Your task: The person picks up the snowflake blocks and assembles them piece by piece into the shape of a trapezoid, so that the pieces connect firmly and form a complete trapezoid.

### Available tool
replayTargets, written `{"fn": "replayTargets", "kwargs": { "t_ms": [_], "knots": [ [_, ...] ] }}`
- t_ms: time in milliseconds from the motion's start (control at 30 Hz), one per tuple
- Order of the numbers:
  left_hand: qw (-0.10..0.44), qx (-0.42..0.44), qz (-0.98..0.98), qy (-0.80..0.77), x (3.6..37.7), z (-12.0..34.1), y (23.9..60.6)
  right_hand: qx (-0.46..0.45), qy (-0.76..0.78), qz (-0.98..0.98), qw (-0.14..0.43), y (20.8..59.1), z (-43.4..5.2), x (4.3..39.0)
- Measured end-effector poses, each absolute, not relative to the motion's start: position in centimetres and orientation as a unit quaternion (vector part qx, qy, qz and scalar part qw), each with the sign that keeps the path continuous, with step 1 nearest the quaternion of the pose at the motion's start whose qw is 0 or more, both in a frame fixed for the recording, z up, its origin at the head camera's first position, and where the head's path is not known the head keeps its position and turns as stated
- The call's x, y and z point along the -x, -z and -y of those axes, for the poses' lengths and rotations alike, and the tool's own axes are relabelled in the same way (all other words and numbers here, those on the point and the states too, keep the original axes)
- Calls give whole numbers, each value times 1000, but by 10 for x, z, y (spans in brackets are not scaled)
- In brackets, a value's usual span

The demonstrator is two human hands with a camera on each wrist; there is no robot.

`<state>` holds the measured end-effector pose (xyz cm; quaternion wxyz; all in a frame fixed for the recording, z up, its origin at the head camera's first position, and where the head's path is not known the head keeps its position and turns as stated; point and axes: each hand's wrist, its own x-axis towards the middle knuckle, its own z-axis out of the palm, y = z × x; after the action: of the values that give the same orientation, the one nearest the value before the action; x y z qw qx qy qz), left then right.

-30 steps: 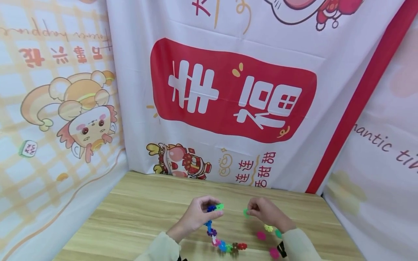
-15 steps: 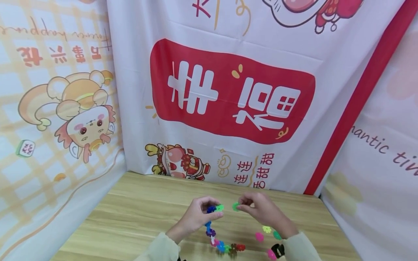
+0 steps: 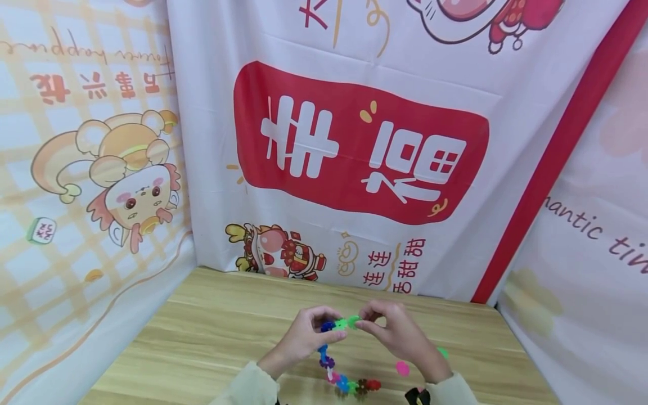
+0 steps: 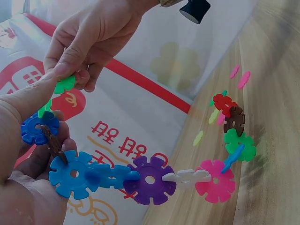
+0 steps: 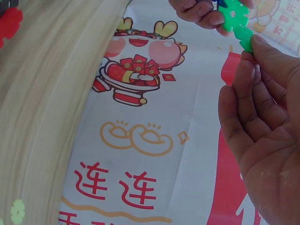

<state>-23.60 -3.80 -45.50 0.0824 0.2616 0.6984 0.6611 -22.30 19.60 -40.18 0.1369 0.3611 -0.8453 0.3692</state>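
Note:
A chain of notched plastic snowflake discs (image 3: pixel 343 385) curves down from my left hand (image 3: pixel 302 338) to the tabletop. Blue, brown, purple (image 4: pixel 162 186), white, pink, green and red discs are slotted together in it. The fingers and thumb of that hand grip the upper end, around a dark blue disc (image 4: pixel 33 132) and a green end disc (image 5: pixel 229 18). My right hand (image 3: pixel 397 332) pinches another green disc (image 5: pixel 244 39) between thumb and index finger. This disc meets the edge of the chain's green disc; how deep the slots sit together cannot be seen.
Loose discs lie on the wooden table (image 3: pixel 228 326) to the right: a pink disc (image 3: pixel 402 368), a green disc (image 3: pixel 443 352) partly behind the right arm, and a pale yellow disc (image 4: pixel 198 138). Printed cloth (image 3: pixel 354 253) hangs behind the table and at both sides.
My right hand has moved left with its green disc, closing the gap to the chain's green end disc, which it now touches. The left hand has stayed nearly still.

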Motion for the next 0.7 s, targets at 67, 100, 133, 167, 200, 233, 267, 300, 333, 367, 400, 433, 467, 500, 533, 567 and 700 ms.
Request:
{"fn": "replayTargets", "kwargs": {
  "t_ms": [67, 100, 133, 167, 200, 233, 267, 300, 333, 367, 400, 433, 467, 500, 533, 567, 700],
  "knots": [
    [85, -262, -698, -661, 236, 38, 455, -352, -375, 847, 136, 402, -194, 223],
    [86, -263, -697, -662, 236, 39, 455, -350, -376, 847, 138, 402, -193, 222],
    [87, -264, -697, -661, 236, 39, 455, -348, -376, 848, 138, 402, -192, 222],
    [87, -265, -697, -660, 236, 39, 455, -348, -377, 847, 139, 403, -191, 222],
    [87, -265, -699, -658, 236, 39, 455, -349, -377, 847, 139, 403, -190, 222],
    [86, -265, -701, -656, 236, 39, 455, -350, -376, 846, 140, 403, -189, 222],
    [83, -264, -705, -653, 236, 39, 455, -353, -374, 846, 141, 403, -189, 222],
    [79, -263, -709, -650, 236, 39, 454, -356, -371, 846, 143, 402, -188, 222],
    [74, -263, -712, -647, 236, 39, 454, -360, -368, 845, 146, 402, -187, 222],
    [70, -262, -716, -643, 237, 39, 454, -364, -364, 844, 148, 401, -186, 222],
    [66, -261, -719, -641, 237, 38, 454, -367, -361, 844, 151, 400, -186, 222],
    [62, -261, -721, -639, 237, 38, 453, -370, -357, 844, 153, 399, -185, 222],
    [59, -262, -722, -637, 237, 38, 453, -373, -354, 844, 154, 398, -184, 222],
    [58, -263, -723, -637, 237, 38, 453, -377, -352, 843, 153, 397, -183, 222],
    [58, -264, -724, -635, 237, 39, 453, -380, -350, 843, 150, 396, -183, 222],
    [58, -265, -727, -631, 237, 39, 453, -384, -349, 842, 146, 395, -183, 223],
    [66, -283, -735, -613, 238, 38, 452, -406, -339, 841, 115, 388, -185, 228]
  ]
}}
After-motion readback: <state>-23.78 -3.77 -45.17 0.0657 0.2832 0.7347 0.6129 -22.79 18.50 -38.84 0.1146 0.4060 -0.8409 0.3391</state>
